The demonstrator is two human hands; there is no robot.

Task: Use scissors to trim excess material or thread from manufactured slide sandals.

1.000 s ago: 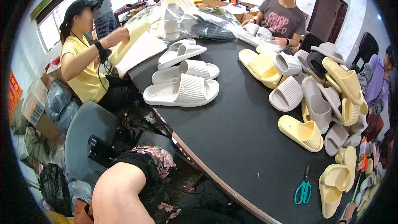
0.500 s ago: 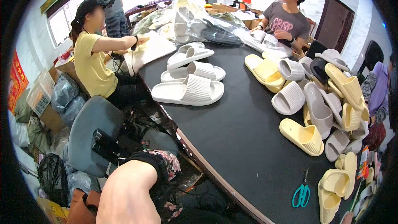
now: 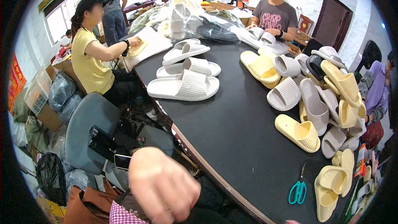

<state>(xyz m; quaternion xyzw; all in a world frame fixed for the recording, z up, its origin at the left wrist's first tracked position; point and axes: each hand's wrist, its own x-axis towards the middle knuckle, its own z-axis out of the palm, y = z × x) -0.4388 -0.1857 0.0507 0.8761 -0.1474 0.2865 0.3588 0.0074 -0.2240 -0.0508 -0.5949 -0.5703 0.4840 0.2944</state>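
My left hand is low in the picture, left of the table's edge, knuckles up and fingers curled under. Whether it holds anything is hidden. A magenta checked cloth lies beside its wrist. Only a sliver of skin, seemingly my right hand, shows at the bottom edge, its fingers out of sight. Nearest to it on the black table are teal-handled scissors and a pair of yellow slippers. Farther left stand several white slippers, toes and heels alternating.
A pile of grey and yellow slippers covers the table's right side. Bagged slippers are heaped at the far end. One person sits at the left, another behind the table. A grey chair stands beside me.
My left hand has come into view where a bare arm and dark floral cloth were. The seated person's hand has lowered onto a yellow piece. The whole view has shifted slightly.
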